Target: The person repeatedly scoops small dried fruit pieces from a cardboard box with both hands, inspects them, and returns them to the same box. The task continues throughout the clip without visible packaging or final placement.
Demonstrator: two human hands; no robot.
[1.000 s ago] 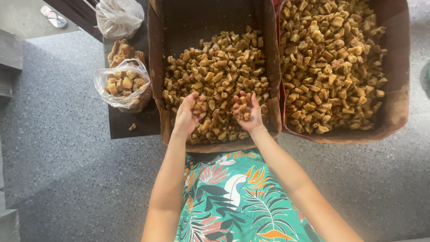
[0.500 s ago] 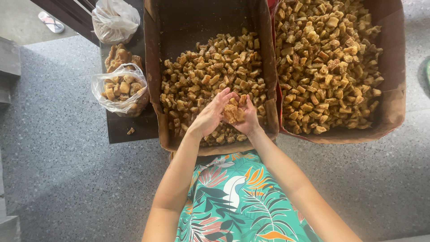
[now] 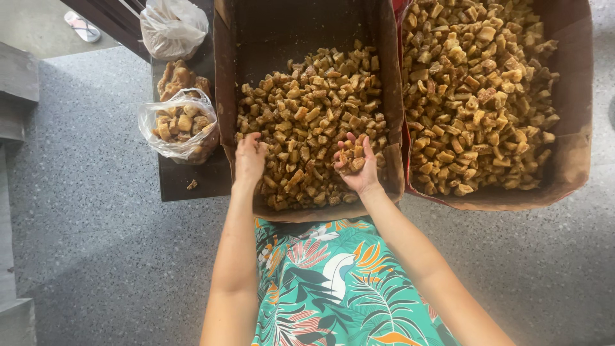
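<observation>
While the right hand (image 3: 356,168) cups a small heap of golden-brown chunks (image 3: 351,158) palm-up, the left hand (image 3: 250,156) lies flat, palm-down, on the pile in the near cardboard box (image 3: 230,96). Beyond, a second box (image 3: 573,128) sits brimming, with a clear bag (image 3: 181,125) of pieces off left.

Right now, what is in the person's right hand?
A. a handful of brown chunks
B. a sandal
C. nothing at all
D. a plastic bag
A: the right hand is cupped palm-up around a few brown chunks, held over the pile in the left cardboard box.
</observation>
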